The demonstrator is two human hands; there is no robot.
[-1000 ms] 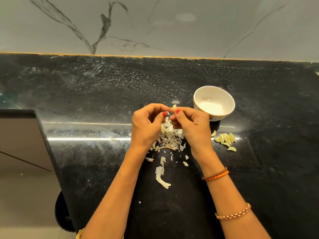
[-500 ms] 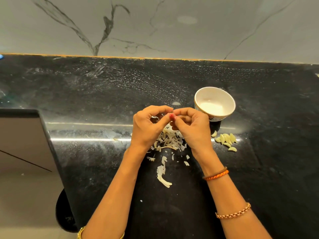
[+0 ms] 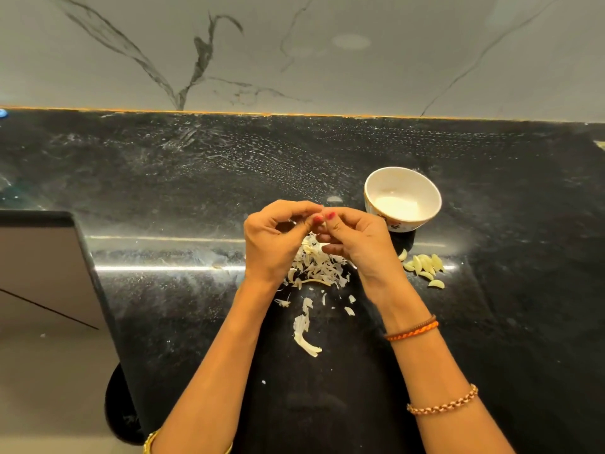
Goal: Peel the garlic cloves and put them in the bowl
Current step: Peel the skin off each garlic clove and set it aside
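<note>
Left hand (image 3: pixel 273 244) and right hand (image 3: pixel 355 244) pinch a small, likely slippery pale garlic clove (image 3: pixel 322 224), best gripped at its ends, beside the white ceramic bowl (image 3: pixel 371 194).

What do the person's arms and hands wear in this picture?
Both forearms are bare, no sleeves. The right wrist wears orange and brown thread bands, with a rose-gold chain bracelet further up. A gold bangle circles the left arm. Thumbnails are painted red.

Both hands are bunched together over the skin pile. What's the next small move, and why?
Probably finish stripping the skin, letting it fall on the peel pile below. The left hand and right hand meet fingertip to fingertip, pinching something too hidden to make out. The bowl looks empty; peeled cloves lie beside it.
</note>
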